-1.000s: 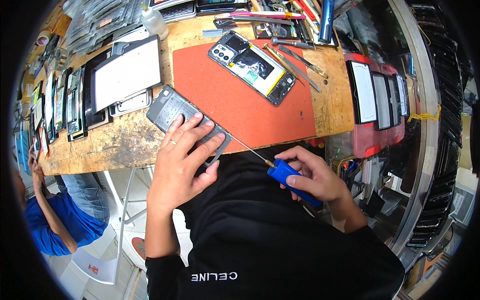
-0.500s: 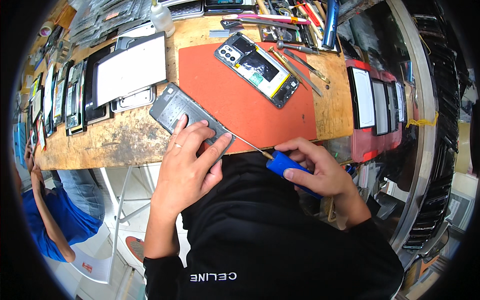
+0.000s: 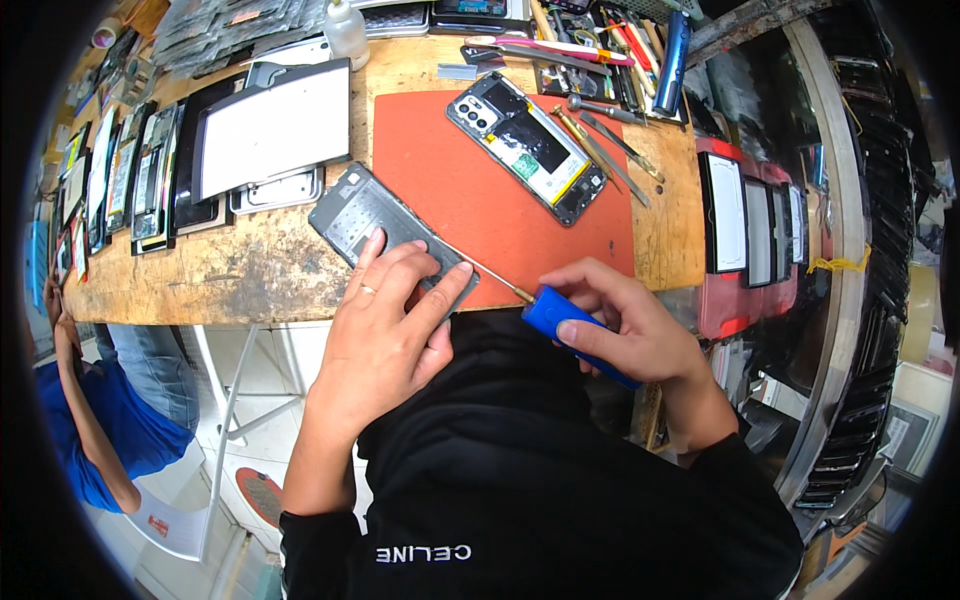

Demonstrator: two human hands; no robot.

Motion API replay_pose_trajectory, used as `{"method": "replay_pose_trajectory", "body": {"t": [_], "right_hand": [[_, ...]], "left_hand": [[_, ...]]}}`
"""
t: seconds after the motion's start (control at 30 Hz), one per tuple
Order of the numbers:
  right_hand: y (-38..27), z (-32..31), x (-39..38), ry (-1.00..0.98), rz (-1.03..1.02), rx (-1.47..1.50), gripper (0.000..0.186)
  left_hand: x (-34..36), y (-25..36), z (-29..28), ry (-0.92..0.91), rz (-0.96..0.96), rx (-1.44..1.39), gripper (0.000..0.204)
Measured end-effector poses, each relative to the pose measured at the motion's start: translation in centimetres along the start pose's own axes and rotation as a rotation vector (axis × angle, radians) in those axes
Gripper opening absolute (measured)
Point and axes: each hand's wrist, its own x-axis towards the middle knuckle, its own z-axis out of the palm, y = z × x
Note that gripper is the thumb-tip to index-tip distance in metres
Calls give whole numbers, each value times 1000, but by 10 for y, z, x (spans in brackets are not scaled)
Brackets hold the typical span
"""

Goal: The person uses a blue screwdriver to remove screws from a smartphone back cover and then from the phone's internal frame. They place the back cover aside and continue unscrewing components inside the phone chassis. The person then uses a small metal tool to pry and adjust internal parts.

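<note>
Worn wooden surface point(image 3: 270, 262) carries an orange mat point(image 3: 420, 150). Across the mat's near-left corner lies a dark grey cover point(image 3: 362, 208); the left hand point(image 3: 388, 312) spreads its fingers over it, while the right hand point(image 3: 632, 322), off the mat's near side, is wrapped round a blue-handled tool point(image 3: 552, 316). Its thin shaft runs along the cover's long edge — whether the tip sits under it, I cannot tell. For good control, keep the shaft low, press evenly beside it, and hold fingertips out of its line. The cover's near end lies close to the front edge, so support it there. Bare mat separates the cover from the opened phone point(image 3: 528, 143) on its far-right part — slim metal tools point(image 3: 622, 147) at the mat's right border limit wider swings.
</note>
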Motion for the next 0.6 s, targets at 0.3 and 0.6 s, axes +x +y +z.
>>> {"method": "replay_pose_trajectory", "body": {"t": [0.3, 0.6], "right_hand": [[-7, -6, 14, -56, 8, 39, 49], [-12, -6, 15, -50, 29, 21, 47]], "left_hand": [[0, -1, 1, 5, -6, -21, 60], [-1, -3, 3, 20, 0, -28, 60]]}}
